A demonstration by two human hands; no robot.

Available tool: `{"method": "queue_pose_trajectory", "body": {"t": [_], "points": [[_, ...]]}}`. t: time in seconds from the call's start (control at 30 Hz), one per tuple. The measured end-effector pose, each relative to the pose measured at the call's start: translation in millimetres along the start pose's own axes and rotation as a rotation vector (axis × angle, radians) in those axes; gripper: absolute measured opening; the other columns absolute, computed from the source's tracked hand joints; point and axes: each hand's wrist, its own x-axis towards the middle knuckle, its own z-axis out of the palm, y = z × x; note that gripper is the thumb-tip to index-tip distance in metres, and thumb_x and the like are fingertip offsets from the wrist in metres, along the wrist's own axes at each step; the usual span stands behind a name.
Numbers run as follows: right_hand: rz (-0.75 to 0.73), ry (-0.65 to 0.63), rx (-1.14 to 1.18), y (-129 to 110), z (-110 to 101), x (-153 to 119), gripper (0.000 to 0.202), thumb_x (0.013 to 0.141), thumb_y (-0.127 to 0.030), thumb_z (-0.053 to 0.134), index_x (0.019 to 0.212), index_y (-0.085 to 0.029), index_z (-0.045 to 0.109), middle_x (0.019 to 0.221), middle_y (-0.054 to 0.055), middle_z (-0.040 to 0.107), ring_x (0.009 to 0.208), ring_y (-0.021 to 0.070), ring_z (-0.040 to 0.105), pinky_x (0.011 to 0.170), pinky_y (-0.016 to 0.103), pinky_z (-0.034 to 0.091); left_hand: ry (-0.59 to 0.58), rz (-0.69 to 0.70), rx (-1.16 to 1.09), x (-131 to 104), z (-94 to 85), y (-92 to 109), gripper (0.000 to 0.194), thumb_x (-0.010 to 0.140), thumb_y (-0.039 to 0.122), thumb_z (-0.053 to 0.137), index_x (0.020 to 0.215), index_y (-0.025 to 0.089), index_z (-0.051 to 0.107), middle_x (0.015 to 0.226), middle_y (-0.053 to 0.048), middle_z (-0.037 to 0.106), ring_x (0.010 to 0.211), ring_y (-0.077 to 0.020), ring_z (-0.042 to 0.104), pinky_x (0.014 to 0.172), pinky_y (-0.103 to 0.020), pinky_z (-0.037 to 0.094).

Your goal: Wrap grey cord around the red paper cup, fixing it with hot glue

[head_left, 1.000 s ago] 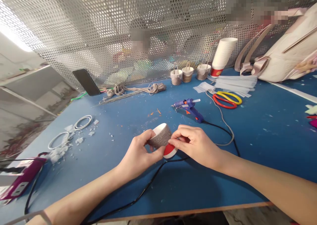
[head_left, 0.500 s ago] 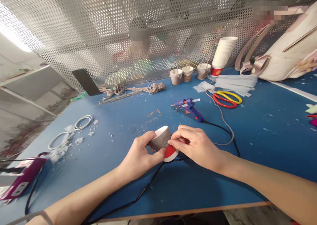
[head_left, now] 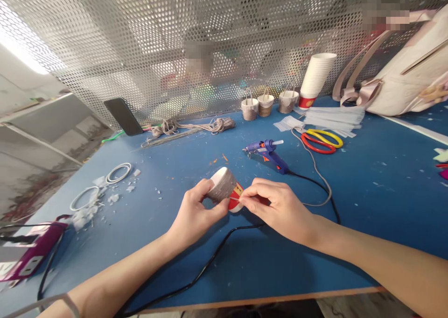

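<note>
My left hand grips a paper cup tilted on its side, its white mouth turned up and to the left. Grey-brown cord covers the cup's upper part, while its red and yellow base end stays bare. Beside that base, my right hand pinches a thin strand of cord between thumb and forefinger. The cord also trails over the table to the right of this hand. Behind the hands lies a purple-blue glue gun with a clear glue stick in its back.
Red and yellow scissors, clear strips, three cord-wrapped cups and stacked paper cups stand or lie at the back right. Cord bundles and a phone are behind. A black cable crosses the front; a power strip sits left.
My left hand has turned and tilted the cup further, moving it slightly left and showing more of its red and yellow base. My right hand stays nearly in place, with a strand now visible.
</note>
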Motion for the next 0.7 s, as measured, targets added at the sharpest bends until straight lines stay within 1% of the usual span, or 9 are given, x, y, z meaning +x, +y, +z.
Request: {"method": "queue_pose_trajectory", "body": {"t": [0.07,0.13,0.2,0.3,0.4,0.5,0.57,0.63,0.7], "points": [[-0.046,-0.021,-0.010,-2.3,0.7,-2.2,0.017,0.088,-0.019,0.050,0.081,-0.017,0.064,0.069,0.000,0.058,0.058,0.0093,0.050,0.054,0.021,0.041,0.045,0.006,-0.020,2.7,-0.7,-4.0,0.009,0.070,0.024,0.057,0.068,0.015,0.057,0.063,0.002,0.050,0.060,-0.0104,0.044,0.056,-0.022,0.038],[-0.158,-0.045,-0.043,-5.3,2.8,-5.7,0.015,0.088,-0.019,0.048,0.085,-0.016,0.063,0.071,0.002,0.061,0.058,0.0100,0.052,0.055,0.022,0.043,0.072,0.011,-0.054,5.0,-1.0,-8.7,0.010,0.070,0.024,0.057,0.070,0.015,0.057,0.065,0.002,0.052,0.062,-0.0111,0.046,0.058,-0.022,0.040],[-0.357,-0.120,-0.118,-10.1,5.1,-10.5,0.017,0.089,-0.020,0.047,0.088,-0.014,0.063,0.070,0.003,0.063,0.058,0.0116,0.053,0.056,0.025,0.044,0.087,0.013,-0.075,6.8,-1.2,-12.7,0.010,0.071,0.025,0.058,0.070,0.015,0.057,0.065,0.002,0.052,0.062,-0.0111,0.046,0.058,-0.022,0.040],[-0.716,-0.281,-0.280,-19.2,4.6,-19.5,0.018,0.086,-0.026,0.051,0.090,-0.013,0.064,0.065,0.002,0.064,0.048,0.0128,0.050,0.045,0.030,0.038,0.096,-0.003,-0.104,8.5,-1.8,-16.2,0.010,0.070,0.024,0.059,0.071,0.014,0.057,0.066,0.002,0.053,0.063,-0.0111,0.047,0.059,-0.021,0.041],[-0.874,-0.274,-0.368,-23.7,-4.3,-28.3,0.017,0.082,-0.024,0.056,0.095,-0.015,0.065,0.070,0.003,0.068,0.043,0.0123,0.046,0.037,0.032,0.031,0.075,-0.041,-0.192,9.4,-1.9,-18.3,0.014,0.071,0.026,0.060,0.078,0.014,0.061,0.072,0.000,0.059,0.068,-0.0132,0.052,0.064,-0.023,0.044],[-0.864,-0.114,-0.386,-17.5,-20.0,-32.3,0.023,0.089,-0.032,0.047,0.102,-0.019,0.062,0.075,0.005,0.070,0.048,0.0149,0.053,0.044,0.033,0.038,0.046,-0.098,-0.313,9.9,-1.3,-21.1,0.021,0.071,0.029,0.061,0.085,0.014,0.064,0.079,-0.003,0.065,0.073,-0.0168,0.058,0.067,-0.026,0.048],[-0.781,0.009,-0.405,-7.5,-32.3,-30.4,0.028,0.092,-0.035,0.041,0.109,-0.019,0.057,0.077,0.008,0.071,0.057,0.0178,0.059,0.052,0.034,0.042,0.027,-0.130,-0.377,10.2,-0.6,-23.6,0.023,0.072,0.030,0.061,0.086,0.014,0.065,0.080,-0.004,0.067,0.074,-0.0183,0.060,0.069,-0.028,0.049],[-0.609,0.109,-0.442,6.7,-44.6,-24.5,0.023,0.092,-0.031,0.043,0.109,-0.021,0.056,0.077,0.007,0.071,0.061,0.0181,0.061,0.057,0.034,0.043,0.010,-0.147,-0.441,10.5,0.3,-26.1,0.022,0.072,0.030,0.062,0.086,0.014,0.066,0.081,-0.004,0.068,0.076,-0.0188,0.061,0.072,-0.029,0.050],[-0.359,0.191,-0.493,24.5,-55.1,-15.5,0.015,0.090,-0.026,0.046,0.094,-0.023,0.060,0.071,0.004,0.069,0.056,0.0156,0.060,0.057,0.030,0.044,-0.001,-0.155,-0.511,10.9,1.4,-28.2,0.021,0.073,0.030,0.062,0.085,0.014,0.066,0.081,-0.004,0.069,0.076,-0.0188,0.062,0.074,-0.029,0.050]]}}
